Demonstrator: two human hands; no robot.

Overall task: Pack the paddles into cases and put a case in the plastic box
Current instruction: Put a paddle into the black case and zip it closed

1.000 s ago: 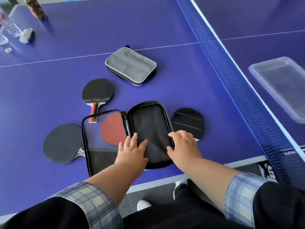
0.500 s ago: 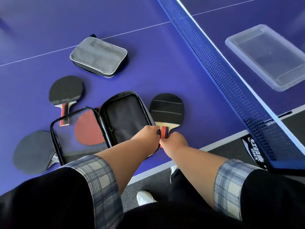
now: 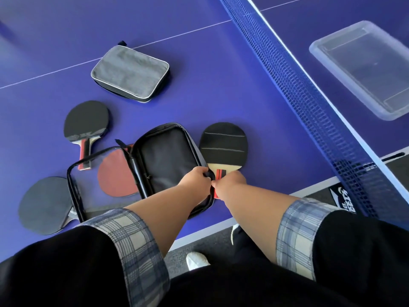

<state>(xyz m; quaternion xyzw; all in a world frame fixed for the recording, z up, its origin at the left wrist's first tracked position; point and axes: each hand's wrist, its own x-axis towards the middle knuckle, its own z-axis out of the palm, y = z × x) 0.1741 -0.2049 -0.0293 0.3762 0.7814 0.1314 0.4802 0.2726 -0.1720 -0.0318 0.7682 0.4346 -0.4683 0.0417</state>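
Observation:
An open black case (image 3: 164, 159) lies near the table's front edge, its clear flap (image 3: 88, 187) spread to the left over a red paddle (image 3: 115, 173). My left hand (image 3: 195, 180) pinches the case's right rim. Right beside it, my right hand (image 3: 230, 182) is closed on the red handle of a black paddle with two pale lines (image 3: 222, 145), which lies flat against the case's right side. Two more black paddles lie at the left, one farther back (image 3: 86, 119) and one nearer (image 3: 43, 204). A closed grey case (image 3: 130, 73) sits farther back. The clear plastic box (image 3: 363, 67) stands beyond the net.
The blue net (image 3: 287, 85) runs diagonally between the cases and the plastic box. The table's white front edge (image 3: 221, 224) lies just below my forearms, with dark floor and a white shoe under it.
Both hands left the inside of the open case and came together at its right rim; my right hand closed on the striped paddle's handle. The view swung right, bringing the plastic box closer.

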